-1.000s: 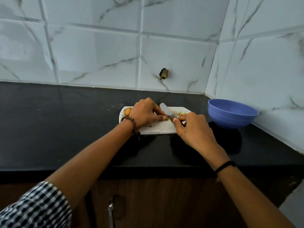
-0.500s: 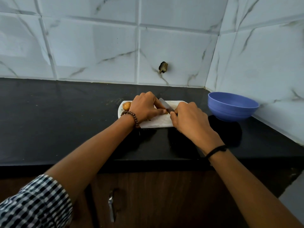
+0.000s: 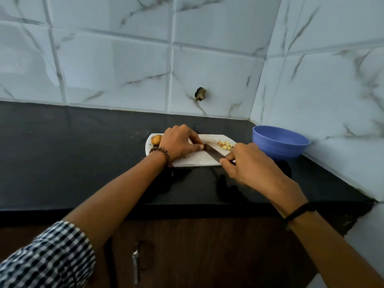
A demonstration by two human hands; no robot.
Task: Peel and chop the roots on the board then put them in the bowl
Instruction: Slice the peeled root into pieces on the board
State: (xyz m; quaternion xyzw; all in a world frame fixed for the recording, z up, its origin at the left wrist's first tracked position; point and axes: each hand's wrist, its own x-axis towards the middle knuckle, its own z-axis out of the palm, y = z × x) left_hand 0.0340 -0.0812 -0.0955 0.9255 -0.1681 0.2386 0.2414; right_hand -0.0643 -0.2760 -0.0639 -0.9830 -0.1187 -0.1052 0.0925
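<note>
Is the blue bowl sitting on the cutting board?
No, the blue bowl stands on the black counter, right of the cutting board.

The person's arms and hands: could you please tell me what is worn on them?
The left arm has a dark-and-white checked fabric sleeve ending near the elbow and a brown round-bead bracelet at the wrist. The right wrist carries a thin black cord band.

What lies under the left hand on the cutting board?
A brown root sticks out past the left hand on the board. The knife meets its fingertips. The rest under the palm is covered.
</note>
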